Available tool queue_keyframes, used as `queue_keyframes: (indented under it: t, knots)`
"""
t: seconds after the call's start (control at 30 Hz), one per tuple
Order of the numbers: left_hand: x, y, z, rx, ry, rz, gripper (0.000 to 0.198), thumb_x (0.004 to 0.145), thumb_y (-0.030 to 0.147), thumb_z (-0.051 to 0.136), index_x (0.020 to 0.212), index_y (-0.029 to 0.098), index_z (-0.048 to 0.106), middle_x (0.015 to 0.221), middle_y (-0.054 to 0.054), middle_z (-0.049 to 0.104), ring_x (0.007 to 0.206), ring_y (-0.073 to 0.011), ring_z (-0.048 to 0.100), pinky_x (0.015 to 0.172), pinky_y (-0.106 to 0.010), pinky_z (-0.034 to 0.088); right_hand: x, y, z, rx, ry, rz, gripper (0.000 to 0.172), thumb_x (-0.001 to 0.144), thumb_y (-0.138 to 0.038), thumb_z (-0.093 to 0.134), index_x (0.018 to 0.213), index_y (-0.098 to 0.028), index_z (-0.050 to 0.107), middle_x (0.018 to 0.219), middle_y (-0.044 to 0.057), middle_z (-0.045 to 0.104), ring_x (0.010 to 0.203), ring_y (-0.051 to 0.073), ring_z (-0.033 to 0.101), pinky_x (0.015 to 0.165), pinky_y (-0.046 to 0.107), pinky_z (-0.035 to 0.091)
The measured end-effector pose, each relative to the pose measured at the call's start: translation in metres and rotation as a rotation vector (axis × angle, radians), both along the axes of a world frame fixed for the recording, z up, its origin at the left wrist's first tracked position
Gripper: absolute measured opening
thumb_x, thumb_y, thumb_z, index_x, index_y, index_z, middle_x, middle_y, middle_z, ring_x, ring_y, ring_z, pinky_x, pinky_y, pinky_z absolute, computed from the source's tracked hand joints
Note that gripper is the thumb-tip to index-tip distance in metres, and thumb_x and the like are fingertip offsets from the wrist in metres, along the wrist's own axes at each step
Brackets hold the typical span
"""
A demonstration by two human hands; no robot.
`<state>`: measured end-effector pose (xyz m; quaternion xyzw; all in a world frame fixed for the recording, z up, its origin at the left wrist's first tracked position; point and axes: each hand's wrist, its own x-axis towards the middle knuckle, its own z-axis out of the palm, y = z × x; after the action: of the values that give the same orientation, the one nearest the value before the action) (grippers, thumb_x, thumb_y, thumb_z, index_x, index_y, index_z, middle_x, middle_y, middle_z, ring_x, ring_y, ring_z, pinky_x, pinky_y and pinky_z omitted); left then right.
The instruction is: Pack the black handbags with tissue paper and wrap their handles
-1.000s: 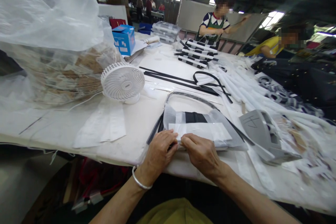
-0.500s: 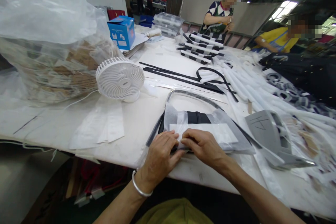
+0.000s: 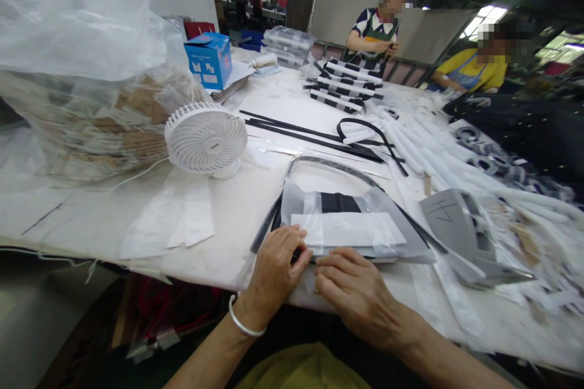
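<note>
In front of me on the table lies a wrapped black bag [image 3: 340,202], covered by translucent sheeting, its long handle [image 3: 335,161] arching away from me. A flat white paper strip [image 3: 356,230] lies across its near side under clear film. My left hand [image 3: 279,267] pinches the near left corner of the bag, thumb and fingers closed on its edge. My right hand [image 3: 358,292] is at the near edge, its fingers curled against the front of the bag; its thumb is mostly hidden.
A white fan [image 3: 207,140] stands left of the bag, before a large plastic sack [image 3: 100,121]. Right sits a grey tape dispenser [image 3: 456,231]. Beyond lie black straps [image 3: 310,134], striped bundles [image 3: 342,85] and a blue box [image 3: 210,61]. Two co-workers [image 3: 374,36] are across the table.
My right hand has moved down from the top of the paper strip to the bag's near edge, uncovering the strip. My left hand stays at the corner.
</note>
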<state>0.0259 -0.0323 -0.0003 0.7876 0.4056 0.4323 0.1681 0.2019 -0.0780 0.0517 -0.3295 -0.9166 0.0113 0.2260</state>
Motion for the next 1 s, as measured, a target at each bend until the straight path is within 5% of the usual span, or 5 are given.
queue_keyframes:
  t: [0.13, 0.43, 0.6, 0.7, 1.0]
  knots:
    - [-0.002, 0.001, -0.001, 0.048, 0.025, -0.023, 0.008, 0.086, 0.012, 0.06, 0.089, 0.019, 0.058, 0.1, -0.006, 0.07, 0.109, -0.0235, 0.063, 0.097, -0.043, 0.05, -0.005, 0.002, 0.005, 0.026, -0.032, 0.037, 0.027, 0.098, -0.009, 0.036, 0.084, -0.017, 0.059, 0.081, 0.005, 0.067, 0.077, 0.015, 0.058, 0.081, 0.034, 0.041]
    - [-0.006, 0.001, 0.001, 0.002, 0.026, -0.086, 0.022, 0.089, 0.009, 0.053, 0.107, 0.018, 0.059, 0.108, -0.008, 0.07, 0.112, -0.0226, 0.062, 0.099, -0.044, 0.05, -0.012, 0.029, 0.009, -0.021, -0.096, -0.038, 0.025, 0.096, -0.008, 0.036, 0.088, -0.017, 0.058, 0.078, 0.005, 0.063, 0.07, 0.017, 0.053, 0.067, 0.03, 0.037]
    - [-0.015, -0.002, 0.008, -0.069, 0.001, -0.133, 0.024, 0.094, 0.012, 0.047, 0.113, 0.019, 0.059, 0.12, -0.007, 0.067, 0.12, -0.0207, 0.057, 0.106, -0.045, 0.046, -0.008, 0.044, 0.011, -0.211, -0.128, -0.221, 0.019, 0.094, -0.01, 0.039, 0.088, -0.019, 0.055, 0.069, 0.001, 0.062, 0.06, 0.015, 0.054, 0.058, 0.027, 0.031]
    - [-0.017, -0.003, 0.009, -0.093, -0.009, -0.155, 0.018, 0.091, 0.025, 0.059, 0.108, 0.019, 0.06, 0.123, -0.008, 0.065, 0.122, -0.0234, 0.056, 0.107, -0.046, 0.045, -0.006, 0.054, 0.012, -0.4, -0.12, -0.32, 0.014, 0.095, -0.02, 0.047, 0.082, -0.02, 0.053, 0.067, -0.001, 0.062, 0.058, 0.014, 0.055, 0.056, 0.025, 0.031]
    - [0.005, 0.002, 0.0, 0.017, -0.036, 0.052, 0.007, 0.089, 0.01, 0.056, 0.09, 0.017, 0.057, 0.098, -0.007, 0.069, 0.106, -0.0214, 0.064, 0.095, -0.041, 0.052, -0.003, 0.056, -0.002, -0.488, 0.106, -0.384, 0.014, 0.094, -0.024, 0.054, 0.08, -0.021, 0.058, 0.077, 0.0, 0.063, 0.071, 0.014, 0.058, 0.067, 0.024, 0.039]
